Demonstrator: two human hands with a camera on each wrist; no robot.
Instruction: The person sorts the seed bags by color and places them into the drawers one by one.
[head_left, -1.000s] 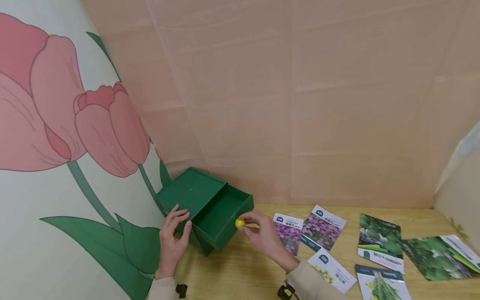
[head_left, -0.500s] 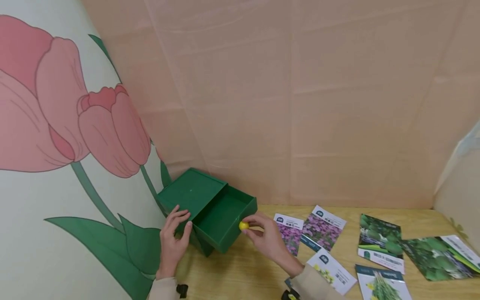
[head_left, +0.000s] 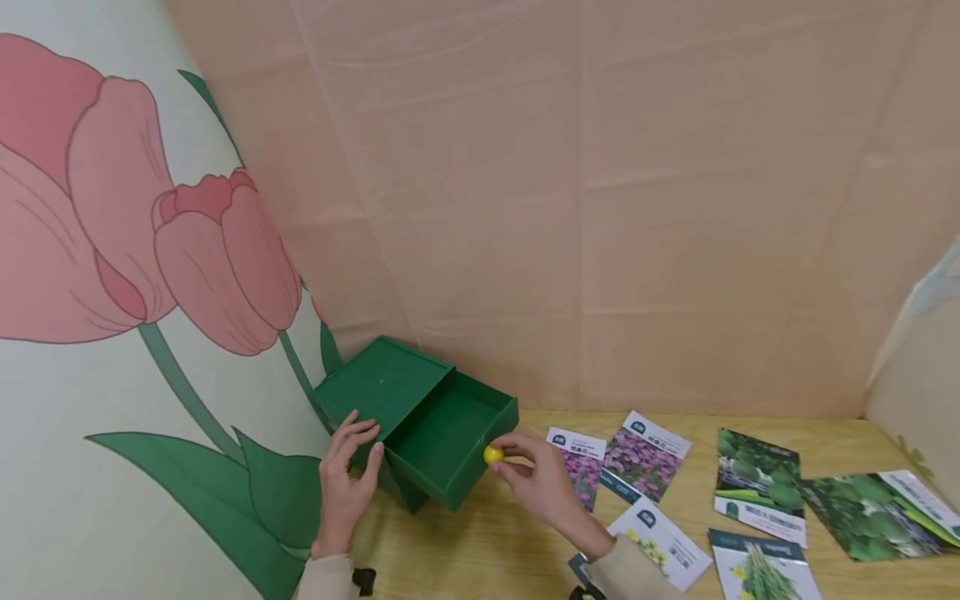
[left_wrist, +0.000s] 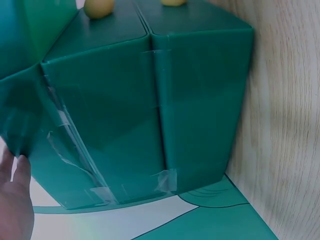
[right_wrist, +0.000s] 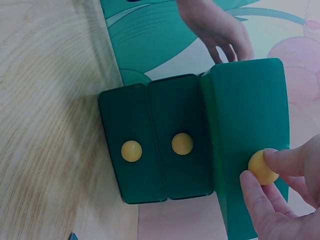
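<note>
A green chest of small drawers (head_left: 382, 385) stands against the wall in the head view. Its top drawer (head_left: 457, 429) is pulled well out, and nothing shows inside. My right hand (head_left: 538, 479) pinches the round yellow knob (right_wrist: 262, 168) on that drawer's front between thumb and fingers. Below it, two lower drawers (right_wrist: 180, 107) are pushed in, each with its own yellow knob (right_wrist: 131, 151) in the right wrist view. My left hand (head_left: 348, 479) rests on the chest's near top edge with relaxed fingers. In the left wrist view, strips of clear tape (left_wrist: 166, 181) show on the chest's side.
Several seed packets (head_left: 648, 457) lie on the wooden table (head_left: 465, 554) to the right, some overlapping. A wall with painted tulips (head_left: 217, 258) rises close on the left. Behind the chest hangs a creased pinkish-brown sheet (head_left: 585, 208).
The top drawer has slid a little further out to the right and toward me, with my right hand on its knob. My left hand has stayed on the chest.
</note>
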